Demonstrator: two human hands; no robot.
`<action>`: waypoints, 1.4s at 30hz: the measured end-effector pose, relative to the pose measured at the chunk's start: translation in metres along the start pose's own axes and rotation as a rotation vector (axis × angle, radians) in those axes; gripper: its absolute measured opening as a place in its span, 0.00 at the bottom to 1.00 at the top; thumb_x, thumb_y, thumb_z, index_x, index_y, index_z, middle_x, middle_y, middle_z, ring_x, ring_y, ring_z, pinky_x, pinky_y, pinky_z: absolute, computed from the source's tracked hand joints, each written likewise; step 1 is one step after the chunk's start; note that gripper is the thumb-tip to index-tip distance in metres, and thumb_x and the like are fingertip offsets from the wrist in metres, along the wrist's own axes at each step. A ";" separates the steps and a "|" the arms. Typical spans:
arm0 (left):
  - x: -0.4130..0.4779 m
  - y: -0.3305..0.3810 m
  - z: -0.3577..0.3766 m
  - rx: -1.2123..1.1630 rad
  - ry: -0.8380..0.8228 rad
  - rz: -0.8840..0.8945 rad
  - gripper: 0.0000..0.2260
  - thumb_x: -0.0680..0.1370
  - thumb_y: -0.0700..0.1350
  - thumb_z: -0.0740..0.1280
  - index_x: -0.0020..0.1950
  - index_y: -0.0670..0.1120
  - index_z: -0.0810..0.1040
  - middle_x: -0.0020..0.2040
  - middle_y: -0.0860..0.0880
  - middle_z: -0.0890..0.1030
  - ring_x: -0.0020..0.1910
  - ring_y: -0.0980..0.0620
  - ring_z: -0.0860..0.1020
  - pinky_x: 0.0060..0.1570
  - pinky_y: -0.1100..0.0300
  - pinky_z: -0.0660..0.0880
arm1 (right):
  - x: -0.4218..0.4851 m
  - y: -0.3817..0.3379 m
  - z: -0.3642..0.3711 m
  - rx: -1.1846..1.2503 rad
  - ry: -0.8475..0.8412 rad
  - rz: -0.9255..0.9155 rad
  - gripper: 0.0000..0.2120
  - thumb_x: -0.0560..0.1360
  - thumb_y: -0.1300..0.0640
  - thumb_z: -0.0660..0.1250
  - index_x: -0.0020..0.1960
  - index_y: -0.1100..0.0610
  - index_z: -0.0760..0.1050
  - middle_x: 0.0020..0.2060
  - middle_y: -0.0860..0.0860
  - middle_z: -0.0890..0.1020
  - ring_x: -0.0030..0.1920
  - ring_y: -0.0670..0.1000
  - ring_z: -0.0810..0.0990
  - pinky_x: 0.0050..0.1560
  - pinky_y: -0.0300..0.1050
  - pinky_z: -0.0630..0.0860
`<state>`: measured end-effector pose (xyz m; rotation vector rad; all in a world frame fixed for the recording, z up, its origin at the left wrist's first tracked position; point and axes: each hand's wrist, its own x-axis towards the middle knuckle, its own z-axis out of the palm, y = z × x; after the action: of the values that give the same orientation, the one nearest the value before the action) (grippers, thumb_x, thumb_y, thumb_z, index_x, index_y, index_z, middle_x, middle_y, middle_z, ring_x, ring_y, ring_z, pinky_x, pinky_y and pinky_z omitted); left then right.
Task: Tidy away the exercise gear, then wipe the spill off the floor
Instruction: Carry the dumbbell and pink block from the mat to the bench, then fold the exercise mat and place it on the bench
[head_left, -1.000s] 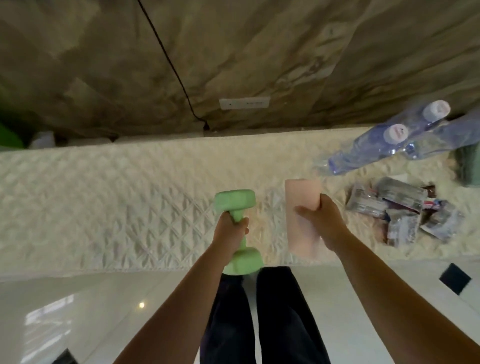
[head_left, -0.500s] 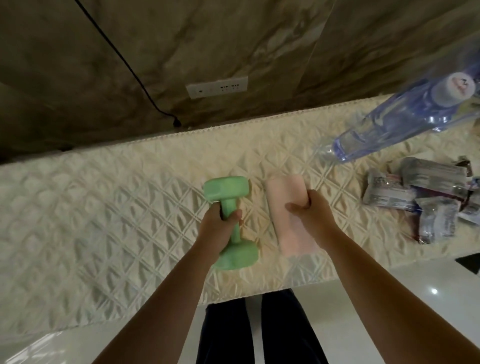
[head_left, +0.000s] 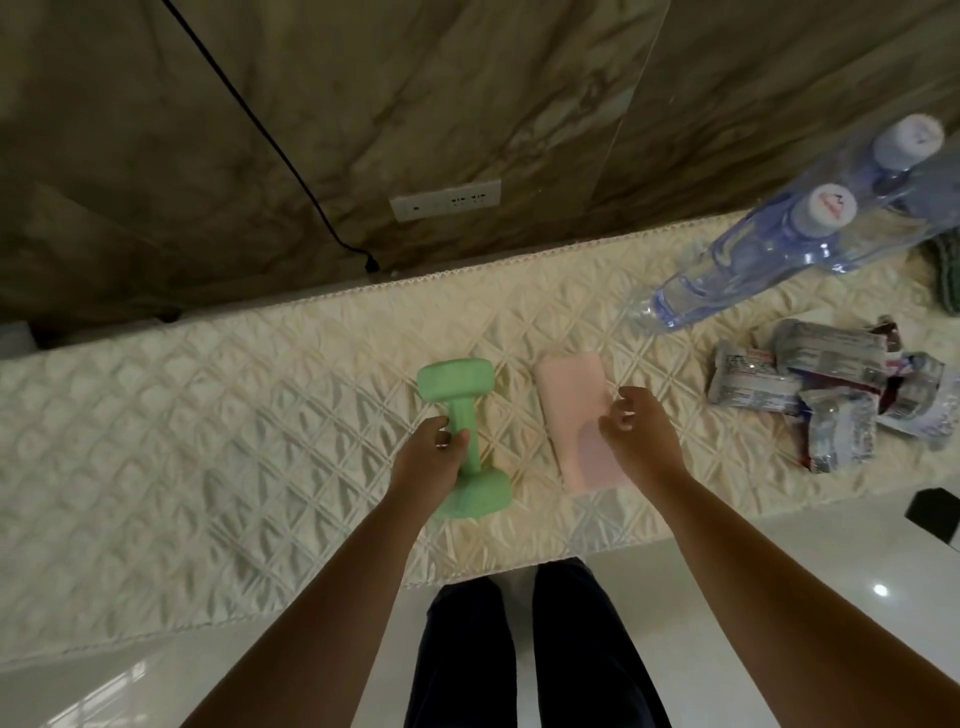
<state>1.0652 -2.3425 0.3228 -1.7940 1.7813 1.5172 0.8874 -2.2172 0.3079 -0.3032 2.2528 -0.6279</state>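
Observation:
A green dumbbell (head_left: 460, 434) lies on the cream quilted cover (head_left: 208, 441) of a long low surface. My left hand (head_left: 431, 460) is at its handle, fingers loosely curled against the left side of the bar. Just to the right lies a folded pink cloth (head_left: 574, 410), flat on the cover. My right hand (head_left: 636, 434) hovers at the cloth's right edge with fingers spread and relaxed, holding nothing.
Clear water bottles (head_left: 779, 249) lie at the far right of the cover, with several silver snack packets (head_left: 815, 389) in front of them. A marble wall with a socket strip (head_left: 445, 200) and black cable (head_left: 280, 156) runs behind. Glossy white floor (head_left: 779, 597) lies below.
Both hands have lowered the dumbbell and the pink cloth onto the cover. My right hand has let go of the cloth; my left grip on the dumbbell has loosened.

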 end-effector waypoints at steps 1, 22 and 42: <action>-0.007 0.002 -0.004 0.045 0.017 0.010 0.16 0.78 0.48 0.62 0.64 0.44 0.72 0.60 0.44 0.78 0.58 0.42 0.77 0.57 0.50 0.74 | -0.007 0.001 -0.005 -0.005 0.006 -0.001 0.22 0.74 0.60 0.63 0.67 0.59 0.66 0.62 0.57 0.75 0.60 0.57 0.75 0.54 0.44 0.69; -0.286 0.025 -0.069 0.099 -0.357 0.114 0.07 0.79 0.41 0.57 0.52 0.43 0.74 0.47 0.46 0.80 0.40 0.53 0.78 0.37 0.62 0.70 | -0.369 0.057 -0.134 0.698 0.205 0.325 0.10 0.77 0.61 0.59 0.57 0.60 0.73 0.47 0.56 0.82 0.48 0.56 0.80 0.47 0.46 0.75; -0.408 0.127 0.248 0.848 -0.768 0.367 0.09 0.79 0.42 0.57 0.53 0.42 0.75 0.40 0.48 0.79 0.36 0.54 0.76 0.36 0.60 0.64 | -0.542 0.328 -0.114 1.516 0.755 1.097 0.09 0.78 0.64 0.57 0.42 0.63 0.73 0.34 0.57 0.76 0.29 0.51 0.74 0.26 0.38 0.70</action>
<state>0.9364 -1.9369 0.5734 -0.4254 1.9040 1.0337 1.1653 -1.6838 0.5359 1.9475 1.4359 -1.6275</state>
